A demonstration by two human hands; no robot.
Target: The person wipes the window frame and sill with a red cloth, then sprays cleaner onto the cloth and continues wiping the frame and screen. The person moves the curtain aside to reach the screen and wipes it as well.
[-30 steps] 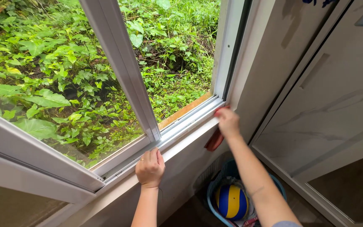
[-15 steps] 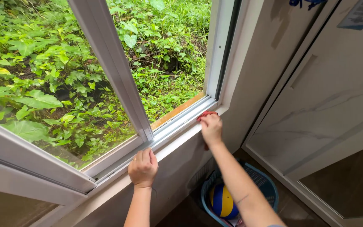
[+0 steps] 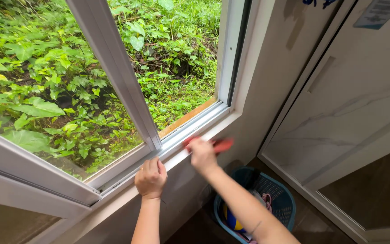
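My right hand [image 3: 201,153] grips a red cloth [image 3: 222,144] and presses it on the white window sill [image 3: 213,124], near the middle of the sill's open part. The cloth is blurred and trails to the right of the fingers. My left hand [image 3: 150,177] rests on the sill edge a short way to the left, fingers curled over it, holding nothing else. Just above both hands stands the white sliding window frame [image 3: 113,68], with its track [image 3: 190,119] running along the sill.
A blue plastic basket [image 3: 274,199] sits on the floor below my right arm, with a yellow and blue ball [image 3: 232,220] inside. A pale panelled door [image 3: 353,104] stands to the right. Green plants [image 3: 46,90] fill the view outside.
My right hand has slid the red cloth leftward along the sill, away from the right corner and toward my left hand. My left hand has stayed on the sill edge.
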